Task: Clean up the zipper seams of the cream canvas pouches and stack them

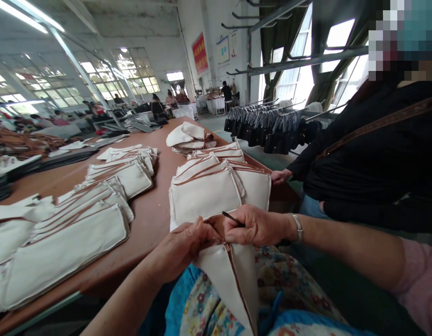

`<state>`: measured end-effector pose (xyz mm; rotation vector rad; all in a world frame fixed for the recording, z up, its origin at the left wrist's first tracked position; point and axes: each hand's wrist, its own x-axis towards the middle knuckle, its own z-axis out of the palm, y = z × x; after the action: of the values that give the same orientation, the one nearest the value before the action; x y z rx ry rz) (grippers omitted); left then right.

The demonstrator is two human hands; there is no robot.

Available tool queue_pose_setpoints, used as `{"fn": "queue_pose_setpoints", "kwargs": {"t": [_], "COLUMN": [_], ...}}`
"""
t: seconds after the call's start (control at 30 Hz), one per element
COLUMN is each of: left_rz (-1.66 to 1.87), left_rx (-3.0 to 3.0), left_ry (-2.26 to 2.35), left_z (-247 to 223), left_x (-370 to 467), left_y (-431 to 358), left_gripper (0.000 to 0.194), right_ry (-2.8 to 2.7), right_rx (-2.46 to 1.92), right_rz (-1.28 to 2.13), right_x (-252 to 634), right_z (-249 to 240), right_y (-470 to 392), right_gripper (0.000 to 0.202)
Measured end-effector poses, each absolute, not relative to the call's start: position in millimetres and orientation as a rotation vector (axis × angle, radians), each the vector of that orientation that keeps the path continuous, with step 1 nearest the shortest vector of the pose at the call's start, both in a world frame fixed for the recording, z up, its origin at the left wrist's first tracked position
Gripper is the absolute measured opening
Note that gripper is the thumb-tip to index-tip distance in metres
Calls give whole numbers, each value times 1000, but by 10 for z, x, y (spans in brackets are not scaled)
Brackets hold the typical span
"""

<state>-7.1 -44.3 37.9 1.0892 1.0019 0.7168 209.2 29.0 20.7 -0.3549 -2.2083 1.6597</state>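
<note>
A cream zippered pouch (219,275) with brown trim lies over my lap, its upper end bunched between my two hands. The fingers of my left hand (186,245) are closed on its edge. My right hand (253,226) grips a thin black tool (233,218) that points up and left; its working end and exact kind are hidden. The right fingertips also touch the pouch near the end of the brown zipper (228,249). Just beyond my hands, a stack of cream pouches (207,191) rests on the brown table (156,205).
Overlapping rows of cream pouches (76,242) cover the table's left side. A folded cream piece (188,134) sits farther back. To the right stands a person in black (356,154), a hand at the table edge. Behind them, black bags (272,133) hang from a metal rack (307,63).
</note>
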Motion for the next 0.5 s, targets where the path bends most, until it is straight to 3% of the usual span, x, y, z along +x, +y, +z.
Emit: {"fn": "queue_pose_setpoints", "kwargs": {"t": [0.13,0.27,0.5], "left_rz": [645,852,1228], "left_rx": [1132,1056,1074], "left_ry": [1004,1070,1658], "left_z": [453,474,670], "left_x": [-22,32,-173], "left_y": [-465,-619,-957], "left_gripper": [41,36,41], "right_ry": [-2121,-2189,-2450], "right_rx": [-414,-495,-442], "right_rz": [1682,1762,1100], "right_x": [2015,1910,1694], "right_z": [197,323,945], "right_y": [278,409,344], "right_gripper": [30,31,56]}}
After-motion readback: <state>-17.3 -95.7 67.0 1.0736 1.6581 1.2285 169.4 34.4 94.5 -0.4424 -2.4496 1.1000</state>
